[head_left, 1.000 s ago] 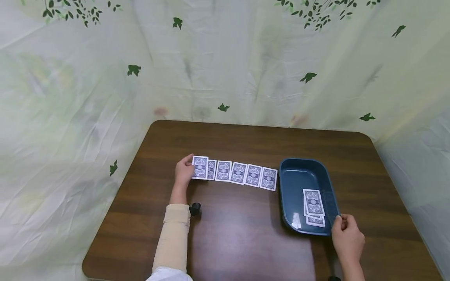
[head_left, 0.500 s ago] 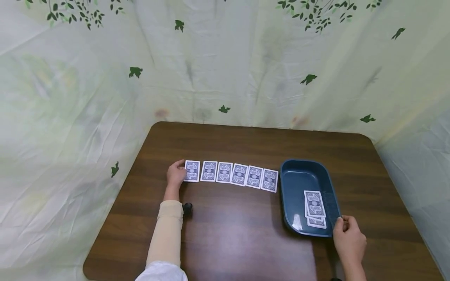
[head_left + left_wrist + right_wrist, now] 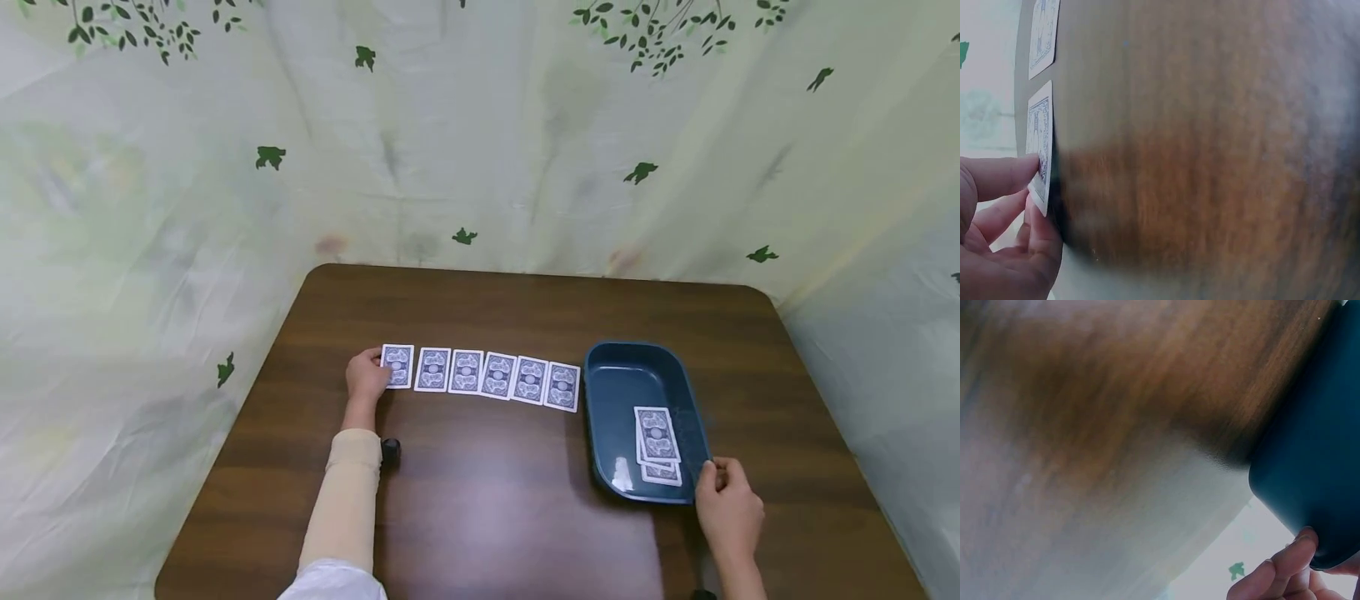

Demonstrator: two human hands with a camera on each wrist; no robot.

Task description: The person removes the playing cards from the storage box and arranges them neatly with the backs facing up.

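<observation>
My left hand (image 3: 367, 377) pinches the left edge of a playing card (image 3: 398, 365) between thumb and fingers, at the left end of a row. In the left wrist view that card (image 3: 1040, 134) is tilted, its lower edge between thumb and fingertips. Several more face-down playing cards (image 3: 498, 376) with blue patterned backs run rightward from it. At the row's right end stands a dark blue tray (image 3: 624, 367) holding a few face-down cards (image 3: 658, 435). My right hand (image 3: 731, 508) grips the tray's near right corner; the right wrist view shows fingers at the tray's outer wall (image 3: 1319, 444).
Everything rests on a brown wooden table (image 3: 510, 483) with rounded corners. A pale curtain (image 3: 510, 150) printed with leaves and birds hangs behind the table and along its sides.
My left hand has carried its card leftward, from overlapping the neighbouring card to the row's left end. My right hand stays at the tray corner. The head view has shifted slightly.
</observation>
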